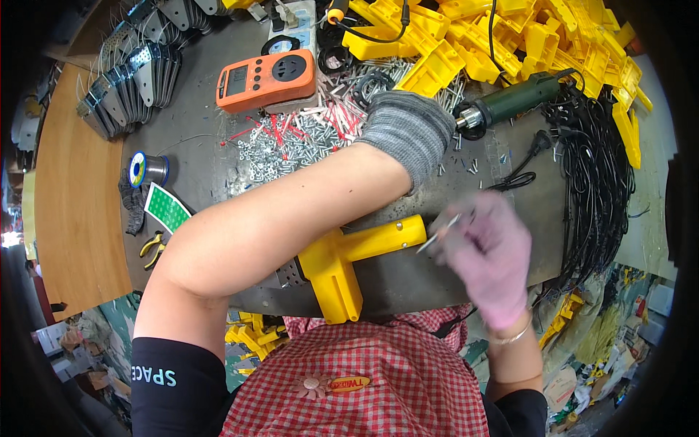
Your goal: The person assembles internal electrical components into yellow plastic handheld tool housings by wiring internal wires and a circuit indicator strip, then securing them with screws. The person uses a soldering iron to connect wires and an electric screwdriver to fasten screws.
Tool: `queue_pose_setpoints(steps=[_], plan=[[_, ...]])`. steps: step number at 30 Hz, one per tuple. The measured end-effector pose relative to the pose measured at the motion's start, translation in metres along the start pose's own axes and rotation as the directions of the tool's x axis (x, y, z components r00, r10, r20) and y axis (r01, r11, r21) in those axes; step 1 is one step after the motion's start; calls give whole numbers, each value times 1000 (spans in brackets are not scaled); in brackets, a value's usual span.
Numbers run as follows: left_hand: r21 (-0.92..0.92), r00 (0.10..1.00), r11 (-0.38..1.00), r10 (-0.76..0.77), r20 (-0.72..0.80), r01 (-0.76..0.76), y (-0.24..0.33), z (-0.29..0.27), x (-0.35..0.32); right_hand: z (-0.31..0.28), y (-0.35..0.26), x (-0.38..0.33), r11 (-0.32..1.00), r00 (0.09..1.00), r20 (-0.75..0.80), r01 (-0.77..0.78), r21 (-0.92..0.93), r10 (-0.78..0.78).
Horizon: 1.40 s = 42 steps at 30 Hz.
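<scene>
My left arm reaches across the bench, and my left hand, in a grey striped knit glove, is over the far side of the screw pile. Its fingers are hidden behind the cuff. Just right of it lies a green electric screwdriver with a silver front end. My right hand, in a pink glove and blurred by motion, pinches a long thin screw. The screw is close to the end of a yellow plastic tool-shaped housing, lying on the bench's near edge with screws in its handle.
Loose screws and red and white small sleeves are piled at the centre. Behind stands an orange meter. Yellow housings heap at far right, above black cables. Solder spool, pliers and metal plates sit left.
</scene>
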<state>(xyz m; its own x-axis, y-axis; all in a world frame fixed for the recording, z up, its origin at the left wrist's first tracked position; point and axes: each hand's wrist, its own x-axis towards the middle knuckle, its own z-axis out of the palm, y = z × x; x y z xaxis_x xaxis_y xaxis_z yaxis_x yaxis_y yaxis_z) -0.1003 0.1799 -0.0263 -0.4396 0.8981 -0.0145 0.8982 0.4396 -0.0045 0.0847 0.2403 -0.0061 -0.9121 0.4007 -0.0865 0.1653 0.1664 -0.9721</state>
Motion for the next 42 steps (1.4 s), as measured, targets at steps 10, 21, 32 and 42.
queue_pose_setpoints(steps=[10, 21, 32, 42], plan=[[-832, 972, 508, -175, 155, 224, -20, -31, -112, 62, 33, -43, 988, 999, 39, -30, 150, 24], [-778, 948, 628, -259, -185, 20, -11, 9, -168, 82, 42, -54, 913, 959, 39, -278, 299, 279], [-390, 863, 848, 143, -485, -360, -15, 19, -170, 83, 34, -51, 960, 973, 105, 221, -173, -205], [-509, 990, 852, 71, -119, -122, -14, 26, -144, -24, -4, 67, 850, 920, -393, -195, -489, -15]])
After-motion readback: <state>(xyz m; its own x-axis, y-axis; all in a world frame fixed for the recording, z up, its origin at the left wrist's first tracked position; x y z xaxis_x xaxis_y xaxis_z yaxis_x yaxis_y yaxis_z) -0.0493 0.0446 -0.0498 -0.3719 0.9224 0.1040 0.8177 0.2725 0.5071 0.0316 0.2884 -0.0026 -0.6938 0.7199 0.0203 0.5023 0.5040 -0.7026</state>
